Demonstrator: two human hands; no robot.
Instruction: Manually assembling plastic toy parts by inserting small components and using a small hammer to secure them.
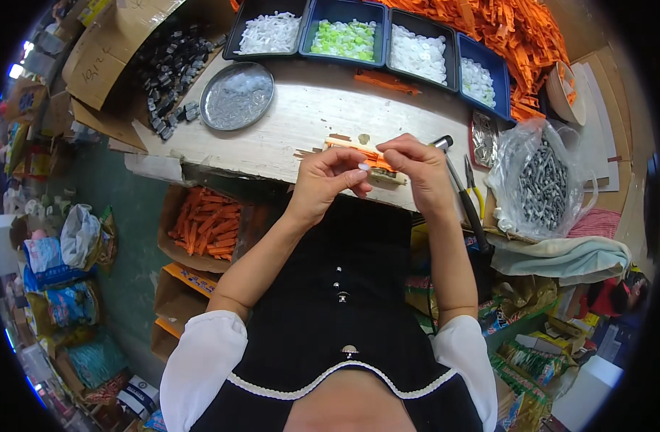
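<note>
- Narrow orange plastic piece: on a cream bar-shaped fixture, near edge of the white-topped bench.
- Left hand, right hand: fingertips curled in at it; cannot tell what either pinches.
- Best keep it flat and steady.

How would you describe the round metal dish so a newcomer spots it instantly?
On the pale workbench, look to the left, beyond the left hand. The metal dish lies right of the black parts, in front of the leftmost bin. Its round rim sets it apart from that rectangular bin.
</note>
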